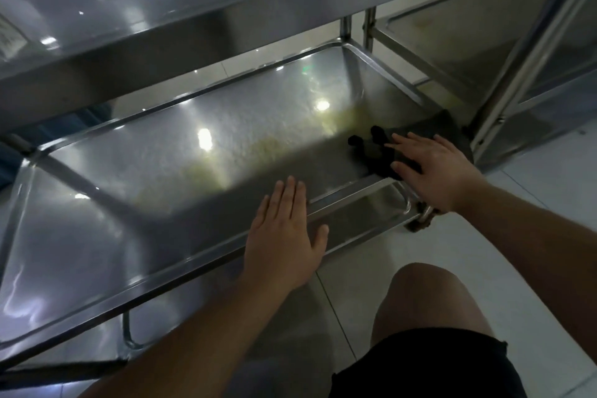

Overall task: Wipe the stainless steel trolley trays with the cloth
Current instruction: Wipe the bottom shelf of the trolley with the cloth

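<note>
We look down at a pale tiled floor with a steel trolley standing on it, its trays stacked one above another. The top tray crosses the far part of the view and mirrors ceiling lights. Below it the middle tray fills most of the scene, a shallow steel pan with a raised rim. Its base shows bright light spots and yellowish smears toward the far right; the only thing in it is the cloth. Under its near right corner we see part of a lower tray, and we cannot tell what, if anything, lies in it.

The cloth, dark grey, lies in the right end of the middle tray, against the right rim. Our right hand lies flat on it, fingers straight and spread, pressing it onto the tray base. Our left hand rests open on the near rim of the same tray, fingers straight and together, pointing far, thumb out to the right; it holds nothing.

To the right a second steel trolley stands just beside the first. At the near edge we see a bare knee and dark shorts.
</note>
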A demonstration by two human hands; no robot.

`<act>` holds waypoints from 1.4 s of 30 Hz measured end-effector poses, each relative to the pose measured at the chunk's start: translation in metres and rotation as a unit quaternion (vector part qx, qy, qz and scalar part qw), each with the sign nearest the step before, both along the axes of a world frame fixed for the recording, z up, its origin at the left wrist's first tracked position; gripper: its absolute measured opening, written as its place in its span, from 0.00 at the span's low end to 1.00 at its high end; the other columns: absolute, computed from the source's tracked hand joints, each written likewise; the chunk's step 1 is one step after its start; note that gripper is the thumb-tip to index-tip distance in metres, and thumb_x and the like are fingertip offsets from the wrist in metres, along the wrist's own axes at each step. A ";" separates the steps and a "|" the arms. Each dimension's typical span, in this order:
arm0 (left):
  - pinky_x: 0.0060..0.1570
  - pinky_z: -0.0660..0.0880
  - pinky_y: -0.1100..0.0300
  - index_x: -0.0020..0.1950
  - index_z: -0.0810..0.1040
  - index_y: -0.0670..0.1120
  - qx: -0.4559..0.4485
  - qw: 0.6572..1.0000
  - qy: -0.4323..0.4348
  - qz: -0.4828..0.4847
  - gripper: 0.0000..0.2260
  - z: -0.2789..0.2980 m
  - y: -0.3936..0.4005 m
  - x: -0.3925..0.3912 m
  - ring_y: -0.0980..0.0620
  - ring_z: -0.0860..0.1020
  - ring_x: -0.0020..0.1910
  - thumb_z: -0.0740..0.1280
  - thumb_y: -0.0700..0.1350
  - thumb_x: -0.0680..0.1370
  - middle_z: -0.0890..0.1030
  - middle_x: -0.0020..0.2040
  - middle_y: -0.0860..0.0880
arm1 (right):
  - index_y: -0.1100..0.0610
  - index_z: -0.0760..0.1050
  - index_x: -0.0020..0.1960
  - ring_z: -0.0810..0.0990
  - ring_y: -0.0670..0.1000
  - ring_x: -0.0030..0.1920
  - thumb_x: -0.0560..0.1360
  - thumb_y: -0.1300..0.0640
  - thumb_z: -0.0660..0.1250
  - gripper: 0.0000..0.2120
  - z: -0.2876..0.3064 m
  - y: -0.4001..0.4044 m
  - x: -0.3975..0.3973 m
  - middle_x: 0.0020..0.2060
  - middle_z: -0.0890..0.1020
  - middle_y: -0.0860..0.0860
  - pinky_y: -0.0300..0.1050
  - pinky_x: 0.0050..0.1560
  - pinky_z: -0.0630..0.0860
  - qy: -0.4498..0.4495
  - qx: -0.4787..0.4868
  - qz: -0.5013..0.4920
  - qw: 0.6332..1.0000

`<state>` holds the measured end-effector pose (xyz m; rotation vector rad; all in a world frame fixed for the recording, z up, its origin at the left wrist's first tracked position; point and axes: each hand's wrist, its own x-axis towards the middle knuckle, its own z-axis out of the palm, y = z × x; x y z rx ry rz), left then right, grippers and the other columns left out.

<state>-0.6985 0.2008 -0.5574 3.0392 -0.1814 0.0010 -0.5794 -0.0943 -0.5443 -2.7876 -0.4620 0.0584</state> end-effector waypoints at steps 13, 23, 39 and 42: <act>0.79 0.36 0.55 0.87 0.41 0.46 0.042 0.998 -0.005 -0.035 0.43 0.000 0.006 -0.002 0.51 0.39 0.85 0.45 0.72 0.81 0.41 0.87 0.47 | 0.49 0.49 0.85 0.47 0.56 0.83 0.85 0.42 0.48 0.30 0.005 0.026 0.085 0.84 0.50 0.50 0.60 0.82 0.46 0.074 -0.058 -0.167 0.982; 0.82 0.42 0.52 0.87 0.47 0.44 0.051 0.998 0.007 -0.020 0.43 0.000 0.003 0.000 0.50 0.43 0.85 0.50 0.71 0.81 0.46 0.87 0.47 | 0.47 0.51 0.85 0.47 0.54 0.83 0.86 0.43 0.52 0.29 0.010 0.058 0.138 0.84 0.51 0.49 0.57 0.80 0.44 0.069 -0.041 0.045 0.996; 0.80 0.62 0.45 0.85 0.59 0.42 0.052 0.998 -0.022 -0.013 0.43 -0.003 0.004 -0.002 0.47 0.56 0.85 0.63 0.67 0.78 0.58 0.85 0.44 | 0.46 0.57 0.82 0.50 0.60 0.82 0.82 0.39 0.52 0.30 0.011 0.078 0.227 0.83 0.56 0.52 0.68 0.79 0.46 0.048 -0.071 -0.053 0.995; 0.79 0.64 0.44 0.84 0.61 0.43 0.052 0.998 -0.031 -0.014 0.43 -0.006 0.004 -0.001 0.46 0.58 0.84 0.65 0.67 0.77 0.60 0.85 0.44 | 0.47 0.57 0.82 0.51 0.61 0.82 0.84 0.43 0.56 0.28 0.013 0.125 0.218 0.84 0.53 0.52 0.69 0.79 0.48 0.044 -0.093 0.043 0.994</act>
